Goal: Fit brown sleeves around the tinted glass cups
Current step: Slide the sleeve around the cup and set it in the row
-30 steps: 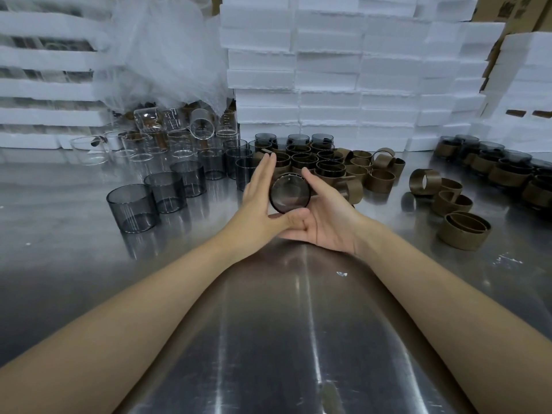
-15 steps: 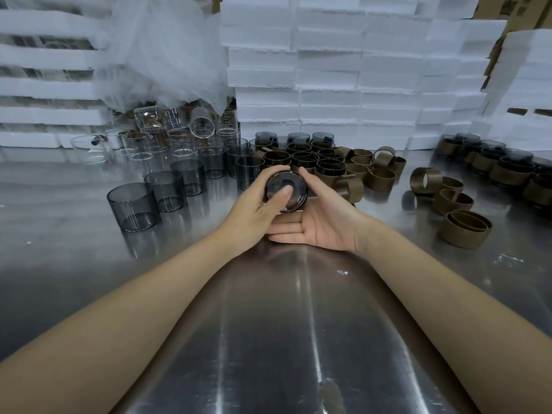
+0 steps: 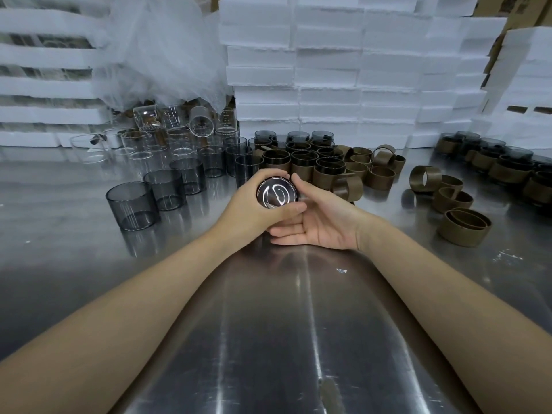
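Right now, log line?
left hand: grips round smoke-tinted glass cup, base toward camera | right hand: palm up, thumb on cup | brown ring sleeves: loose, right

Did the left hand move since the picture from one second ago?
Yes. On the left hand, the fingers, earlier straight toward the sleeved cups behind, have folded down round the held cup.

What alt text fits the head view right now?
Left hand grips a tinted glass cup, base toward the camera, right hand steadying it over a steel table. Bare cups stand left, loose brown sleeves right, sleeved cups behind.
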Demonstrator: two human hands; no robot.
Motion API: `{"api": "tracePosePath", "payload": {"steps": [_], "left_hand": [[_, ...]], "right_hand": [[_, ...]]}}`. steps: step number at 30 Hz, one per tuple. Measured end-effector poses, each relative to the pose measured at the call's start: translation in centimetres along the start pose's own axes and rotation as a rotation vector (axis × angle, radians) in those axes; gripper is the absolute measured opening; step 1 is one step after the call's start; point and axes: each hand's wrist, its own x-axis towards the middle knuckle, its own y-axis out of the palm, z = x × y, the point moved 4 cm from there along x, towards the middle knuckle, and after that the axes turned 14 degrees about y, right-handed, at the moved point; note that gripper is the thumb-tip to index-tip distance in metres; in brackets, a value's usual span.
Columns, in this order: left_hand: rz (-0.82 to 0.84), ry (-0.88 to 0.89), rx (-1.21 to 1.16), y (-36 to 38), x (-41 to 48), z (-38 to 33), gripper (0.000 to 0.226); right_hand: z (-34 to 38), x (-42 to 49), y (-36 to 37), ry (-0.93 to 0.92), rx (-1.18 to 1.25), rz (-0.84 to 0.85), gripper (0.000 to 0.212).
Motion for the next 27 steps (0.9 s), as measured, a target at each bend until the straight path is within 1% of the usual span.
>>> {"api": "tracePosePath", "payload": {"steps": [2, 4, 8, 12, 14, 16, 17, 18, 21, 23, 25, 27], "left_hand": [[-0.001, 0.017, 0.011, -0.1, 0.0, -0.1, 0.044], [-0.028, 0.008, 0.004, -0.1, 0.2, -0.3, 0.034], [-0.076, 0.012, 0.061, -0.2, 0.3, -0.5, 0.015], [-0.109, 0.004, 0.080, -0.2, 0.3, -0.5, 0.005], [-0.135, 0.006, 0.090, -0.2, 0.3, -0.5, 0.010], [-0.160, 0.012, 0.109, -0.3, 0.1, -0.6, 0.022], [-0.167, 0.021, 0.122, -0.4, 0.0, -0.7, 0.027], [-0.172, 0.032, 0.128, -0.5, -0.1, -0.8, 0.032], [-0.184, 0.053, 0.194, -0.9, -0.2, -1.2, 0.047], [-0.128, 0.155, 0.320, -0.8, 0.1, -1.9, 0.046], [0.018, 0.286, 0.458, 0.1, 0.2, -2.9, 0.044], [0.183, 0.383, 0.543, 1.5, -0.1, -3.6, 0.045]], "right_hand": [[0.0, 0.0, -0.1, -0.003, -0.004, -0.003, 0.069], [0.0, 0.0, -0.2, -0.005, -0.009, -0.009, 0.069], [0.0, 0.0, 0.0, 0.002, -0.007, 0.006, 0.066], [0.0, 0.1, 0.1, 0.003, -0.009, 0.004, 0.066], [-0.1, 0.2, 0.1, -0.001, -0.014, -0.006, 0.073], [-0.1, 0.2, 0.3, -0.016, -0.044, -0.015, 0.081], [-0.1, 0.2, 0.5, -0.026, -0.069, -0.019, 0.082], [-0.1, 0.1, 0.7, -0.036, -0.096, -0.026, 0.079], [0.0, 0.1, 0.9, -0.092, -0.160, -0.114, 0.054], [0.3, 0.2, 0.6, -0.166, -0.179, -0.234, 0.052], [0.8, 0.0, 0.1, -0.260, -0.227, -0.378, 0.056], [1.2, -0.3, -0.2, -0.352, -0.377, -0.527, 0.052]]}}
